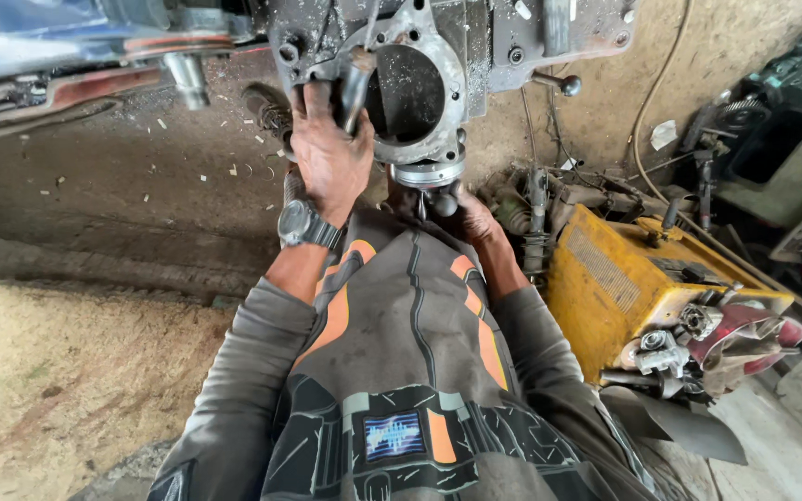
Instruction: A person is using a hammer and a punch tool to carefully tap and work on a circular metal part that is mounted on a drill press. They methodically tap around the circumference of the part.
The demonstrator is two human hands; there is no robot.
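Cylinder housing (pixel 417 93), cast metal, judged heavy and rigid: left hand (pixel 329 153) clamps its flange and a tool, right hand (pixel 472 215) cups the black knob (pixel 445 202) beneath.

We reach both arms forward, our left hand (pixel 329 153) raised with fingers curled closed, our right hand (pixel 473 219) lower, fingers wrapped shut.
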